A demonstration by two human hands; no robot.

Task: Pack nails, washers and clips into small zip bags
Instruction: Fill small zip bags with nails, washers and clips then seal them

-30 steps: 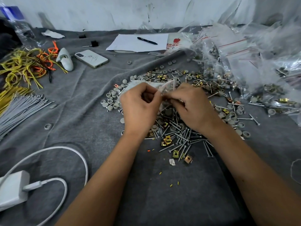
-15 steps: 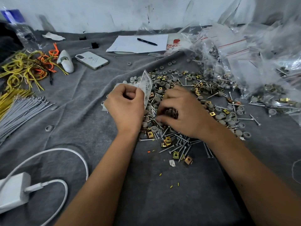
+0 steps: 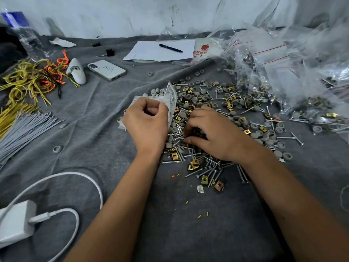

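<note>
At the near left of the grey-clothed worktop (image 3: 79, 140) lay a white charger (image 3: 16, 222) with its looped cable (image 3: 62, 178). Beyond it sat a bundle of grey ties (image 3: 24, 129), and farther off a tangle of yellow and orange wires (image 3: 32, 80). A white phone (image 3: 106, 69) lay face down at the far middle, with a sheet of paper (image 3: 160, 51) and a pen (image 3: 171, 48) past it.

The left hand (image 3: 146, 122) was curled, pinching a small clear bag (image 3: 171, 99) that stood up from its fingers at the left edge of the loose pile. Just right of it, the right hand (image 3: 213, 134) lay knuckles up on the pile with its fingers bent into the parts; I could not tell whether it had hold of anything.

The pile spread around and beyond both hands: nails (image 3: 209, 168) mostly nearest, grey washers (image 3: 196, 98) farther off and to the right, brass clips (image 3: 195, 164) scattered through. At the far right rose a heap of clear zip bags (image 3: 283, 59), some holding the same parts.
</note>
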